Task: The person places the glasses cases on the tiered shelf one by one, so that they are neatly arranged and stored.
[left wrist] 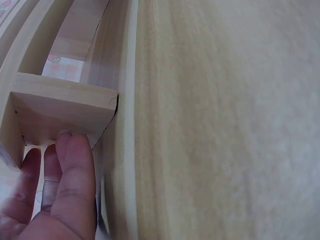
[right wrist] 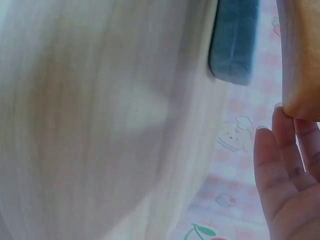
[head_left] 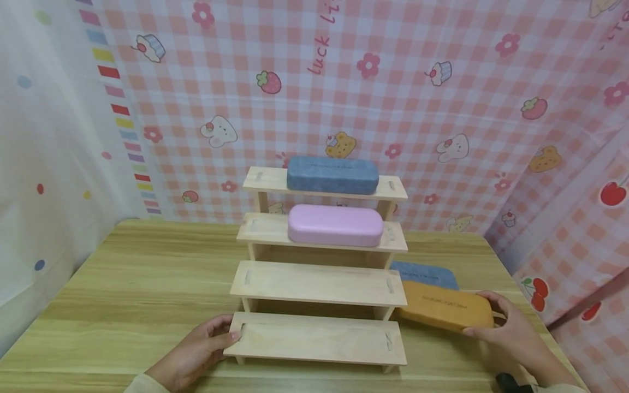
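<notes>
A light wooden stepped rack stands on the table, seen best in the head view. My left hand grips the left end of its lowest step, thumb on top; in the left wrist view the fingers touch the end support. To the right of the rack, my right hand holds an orange glasses case by its right end. The case's left end lies close to the rack. Behind it, a blue glasses case lies on the table, partly hidden.
Another blue glasses case sits on the top step, and a lilac glasses case on the step below. The wood-grain table backs onto a pink checked cloth. Cloth also hangs at both sides.
</notes>
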Motion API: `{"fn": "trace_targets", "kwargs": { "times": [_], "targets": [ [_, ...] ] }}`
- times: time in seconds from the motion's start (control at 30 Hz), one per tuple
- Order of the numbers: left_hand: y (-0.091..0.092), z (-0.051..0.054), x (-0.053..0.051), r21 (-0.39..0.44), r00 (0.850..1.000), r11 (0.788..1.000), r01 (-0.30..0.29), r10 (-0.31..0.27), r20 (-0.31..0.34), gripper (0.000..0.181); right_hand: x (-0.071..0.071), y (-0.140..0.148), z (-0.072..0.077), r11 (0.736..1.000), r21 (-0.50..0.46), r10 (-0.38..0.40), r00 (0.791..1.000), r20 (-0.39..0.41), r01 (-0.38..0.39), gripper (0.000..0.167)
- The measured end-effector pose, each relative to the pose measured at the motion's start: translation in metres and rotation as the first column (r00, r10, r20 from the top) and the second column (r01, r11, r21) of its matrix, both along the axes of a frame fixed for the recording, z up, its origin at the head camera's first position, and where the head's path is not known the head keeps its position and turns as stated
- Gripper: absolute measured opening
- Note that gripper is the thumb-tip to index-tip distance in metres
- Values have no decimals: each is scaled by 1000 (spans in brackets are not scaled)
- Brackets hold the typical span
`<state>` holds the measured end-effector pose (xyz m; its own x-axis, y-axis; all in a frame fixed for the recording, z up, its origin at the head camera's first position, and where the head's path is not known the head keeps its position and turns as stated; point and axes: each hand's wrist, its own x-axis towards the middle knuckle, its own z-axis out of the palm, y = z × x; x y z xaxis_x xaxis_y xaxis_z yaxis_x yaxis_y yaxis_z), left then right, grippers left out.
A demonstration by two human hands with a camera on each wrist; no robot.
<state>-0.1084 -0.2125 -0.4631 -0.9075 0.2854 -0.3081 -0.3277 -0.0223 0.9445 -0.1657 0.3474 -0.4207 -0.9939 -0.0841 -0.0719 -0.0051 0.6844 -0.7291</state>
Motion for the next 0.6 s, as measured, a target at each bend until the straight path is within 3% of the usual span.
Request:
{"fn": "trace_targets", "kwargs": {
  "times": [0.2, 0.6],
  "targets": [
    [0, 0, 0, -13, 1000, 1000, -4, 4, -1, 64, 4, 8, 7, 999, 2, -41, 998, -56, 41, 79],
    [0, -2, 1, -7, 1000, 1000, -2, 2, -5, 62, 15, 24, 24, 991, -52, -123, 992, -41, 121, 68]
  ]
}}
